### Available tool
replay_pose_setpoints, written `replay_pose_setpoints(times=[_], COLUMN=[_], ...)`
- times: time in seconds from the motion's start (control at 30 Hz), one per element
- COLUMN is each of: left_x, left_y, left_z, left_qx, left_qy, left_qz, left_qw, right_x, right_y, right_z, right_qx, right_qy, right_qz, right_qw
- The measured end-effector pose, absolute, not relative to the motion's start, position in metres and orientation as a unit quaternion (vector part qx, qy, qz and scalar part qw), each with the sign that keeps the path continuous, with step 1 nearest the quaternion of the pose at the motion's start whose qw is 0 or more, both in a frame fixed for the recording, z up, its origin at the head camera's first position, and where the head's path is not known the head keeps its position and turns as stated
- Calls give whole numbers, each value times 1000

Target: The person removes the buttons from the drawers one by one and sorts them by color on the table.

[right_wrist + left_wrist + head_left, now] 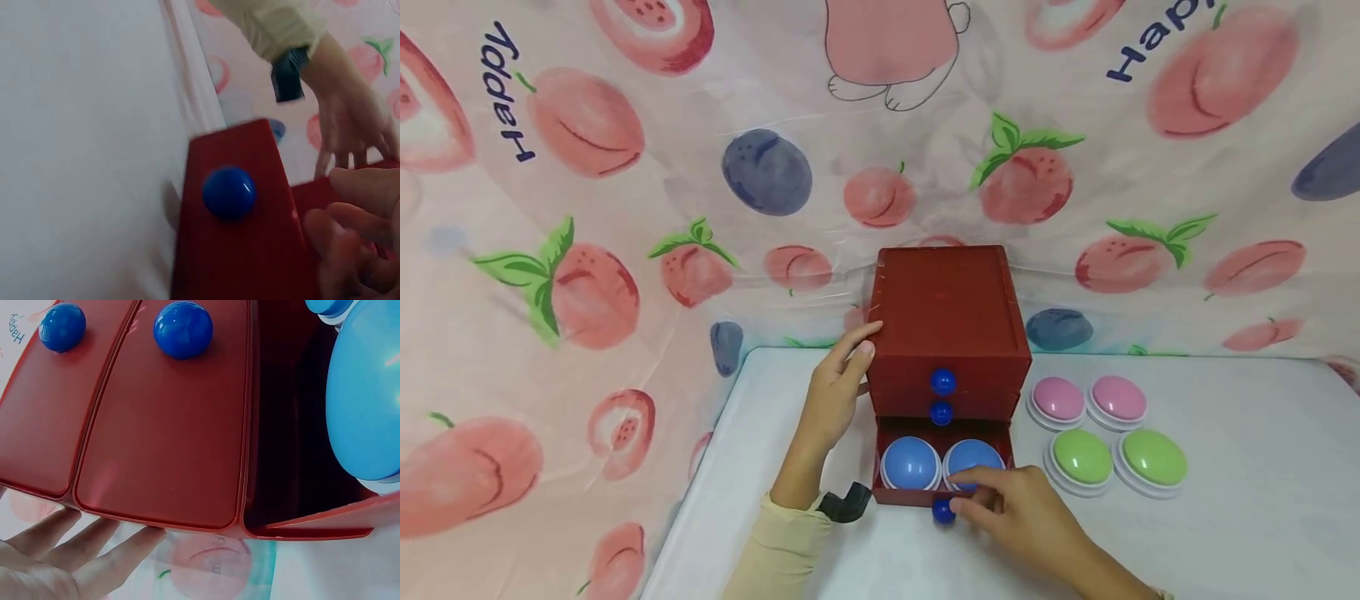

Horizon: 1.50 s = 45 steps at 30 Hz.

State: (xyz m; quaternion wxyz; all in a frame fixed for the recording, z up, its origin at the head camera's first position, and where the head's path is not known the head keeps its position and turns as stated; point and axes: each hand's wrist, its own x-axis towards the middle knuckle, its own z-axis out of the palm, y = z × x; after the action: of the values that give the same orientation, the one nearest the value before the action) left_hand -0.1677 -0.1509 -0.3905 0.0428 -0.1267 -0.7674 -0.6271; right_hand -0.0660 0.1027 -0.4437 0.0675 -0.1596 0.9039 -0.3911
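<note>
A dark red cabinet (951,304) of three drawers with blue ball knobs stands on the table. Its bottom drawer (910,497) is pulled out and holds two blue dome-topped buttons (911,463) with white bases. My left hand (835,387) rests with extended fingers against the cabinet's left side; in the left wrist view those fingers (128,556) touch its wall. Over the drawer's front right corner is my right hand (1018,508), fingers loosely bent. Its thumb is close to the bottom knob (229,192), which shows ungripped in the right wrist view.
Right of the cabinet sit two pink dome buttons (1057,400) and two green ones (1082,457) on the white table (1247,533). A fruit-print cloth (692,167) hangs behind. A black strap (846,502) circles the left wrist.
</note>
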Motion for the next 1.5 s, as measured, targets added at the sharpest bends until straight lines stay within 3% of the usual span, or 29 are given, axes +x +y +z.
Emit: replay_pose_setpoints(times=[0.1,0.2,0.67,1.5], left_x=[-168,-169,-168,-168], left_y=[-149,-149,-151,-149], left_z=[-389,-388,-391,-391], left_qx=[-128,-129,-129,-124], left_qy=[-766,-767,-767,-765], left_qz=[-629,-627,-627,-630], left_qw=[41,43,42,40], right_x=[-76,-88,-121,-120], right_y=[113,122,133,124], right_z=[-441,-442,-451,-459], right_qx=[-165,-159,-203,-192], right_qy=[915,931,938,955], right_qz=[-367,-325,-268,-220], right_qw=[-28,-54,86,57])
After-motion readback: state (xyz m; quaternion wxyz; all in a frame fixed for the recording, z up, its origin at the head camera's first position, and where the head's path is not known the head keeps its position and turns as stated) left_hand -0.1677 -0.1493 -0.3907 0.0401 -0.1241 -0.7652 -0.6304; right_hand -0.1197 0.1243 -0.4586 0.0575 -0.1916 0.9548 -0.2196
